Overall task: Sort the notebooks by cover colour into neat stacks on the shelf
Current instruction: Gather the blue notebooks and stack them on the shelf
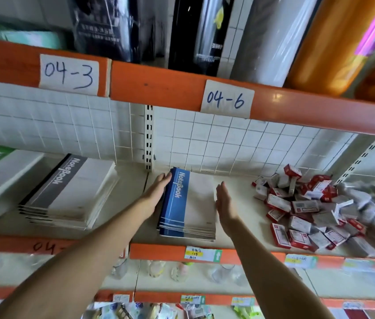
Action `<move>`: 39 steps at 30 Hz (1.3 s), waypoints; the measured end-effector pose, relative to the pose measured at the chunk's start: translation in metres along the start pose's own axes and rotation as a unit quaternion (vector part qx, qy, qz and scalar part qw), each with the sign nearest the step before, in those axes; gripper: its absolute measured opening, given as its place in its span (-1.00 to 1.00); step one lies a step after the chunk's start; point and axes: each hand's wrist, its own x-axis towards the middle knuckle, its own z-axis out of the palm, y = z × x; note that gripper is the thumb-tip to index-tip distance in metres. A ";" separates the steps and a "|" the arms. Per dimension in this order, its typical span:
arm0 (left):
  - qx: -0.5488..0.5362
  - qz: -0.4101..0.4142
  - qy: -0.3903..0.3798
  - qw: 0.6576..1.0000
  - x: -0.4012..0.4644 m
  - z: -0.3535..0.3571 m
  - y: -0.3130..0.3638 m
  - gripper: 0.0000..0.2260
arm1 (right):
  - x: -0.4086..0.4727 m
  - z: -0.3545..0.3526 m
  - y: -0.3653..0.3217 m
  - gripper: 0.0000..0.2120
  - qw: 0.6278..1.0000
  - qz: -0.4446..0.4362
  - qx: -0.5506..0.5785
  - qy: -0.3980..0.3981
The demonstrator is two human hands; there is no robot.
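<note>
With the blue notebook stack point(187, 203) lying mid-shelf point(239, 240) towards its back edge, the left hand point(156, 192) and right hand point(224, 202) flank it — fingers straight, gripping nothing — apparently to square its sides.

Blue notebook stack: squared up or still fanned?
Nearly squared. The blue notebook stack lies flat between the left hand and right hand, but its front edges are slightly stepped.
</note>
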 end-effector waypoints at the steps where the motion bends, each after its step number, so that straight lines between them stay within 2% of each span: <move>1: 0.000 0.000 0.008 1.000 0.000 -0.006 0.004 -0.20 | 0.000 -0.004 0.000 -0.46 1.000 -0.005 -0.002 -0.001; 4: -0.015 -0.018 0.044 0.999 0.013 -0.024 0.011 -0.31 | 0.015 -0.019 0.003 -0.38 1.000 -0.006 0.002 0.028; 7: -0.047 -0.016 0.059 0.997 0.020 -0.006 0.006 -0.31 | 0.016 -0.003 0.005 -0.37 1.000 -0.002 0.015 0.027; 10: -0.029 -0.001 -0.001 1.000 0.019 0.018 0.002 -0.39 | 0.023 0.008 0.010 -0.24 0.995 0.021 -0.036 -0.089; 11: -0.025 -0.015 0.002 1.000 0.019 0.013 0.004 -0.41 | 0.028 0.003 0.010 -0.29 0.993 0.020 -0.040 -0.112; 13: -0.021 -0.027 0.029 0.999 0.021 -0.004 0.011 -0.39 | 0.031 -0.010 -0.002 -0.40 0.998 0.003 -0.037 -0.044; 14: -0.035 -0.025 0.053 0.998 0.024 -0.010 0.012 -0.39 | 0.033 -0.012 -0.002 -0.38 1.000 -0.008 -0.009 -0.004; 15: -0.046 -0.017 0.066 0.997 0.023 -0.009 0.013 -0.41 | 0.034 -0.009 0.000 -0.30 1.000 -0.013 0.014 0.004; 17: -0.044 0.007 0.040 0.998 0.019 0.005 0.008 -0.45 | 0.029 0.006 0.005 -0.13 1.000 -0.016 -0.002 -0.025; 20: -0.035 0.022 0.003 0.999 0.024 0.011 0.002 -0.28 | 0.030 0.011 0.002 -0.32 0.997 -0.006 -0.001 -0.078; 22: -0.047 0.010 0.021 0.999 0.025 0.002 0.008 -0.23 | 0.036 -0.004 -0.001 -0.12 0.998 -0.020 0.045 -0.032; 24: -0.077 -0.003 0.079 0.994 0.023 0.002 0.013 -0.34 | 0.035 -0.003 0.000 -0.04 0.999 -0.036 0.032 0.018; 26: -0.058 0.006 0.042 0.997 0.021 0.010 0.008 -0.44 | 0.031 0.010 0.013 -0.24 0.999 -0.044 -0.009 0.010; 29: -0.050 0.006 -0.008 0.999 0.021 0.012 0.005 -0.49 | 0.034 0.012 0.012 -0.48 0.997 -0.007 -0.034 -0.066; 31: -0.065 -0.008 0.051 0.997 0.018 0.005 0.011 -0.54 | 0.036 0.003 0.004 -0.48 1.000 -0.010 -0.004 -0.028; 33: -0.070 -0.010 0.114 0.991 0.025 -0.001 0.006 -0.44 | 0.037 0.002 0.004 -0.41 0.999 -0.036 0.028 0.011; 35: -0.035 0.006 0.069 0.997 0.025 0.007 -0.005 -0.43 | 0.033 0.012 0.011 -0.43 0.999 -0.032 -0.004 -0.003; 37: 0.001 0.017 0.027 0.999 0.021 0.015 -0.005 -0.56 | 0.037 0.018 0.015 -0.44 0.998 -0.028 -0.060 -0.022; 39: 0.012 0.024 0.022 0.999 0.021 0.012 -0.004 -0.61 | 0.039 0.018 0.015 -0.44 0.997 -0.001 -0.072 -0.012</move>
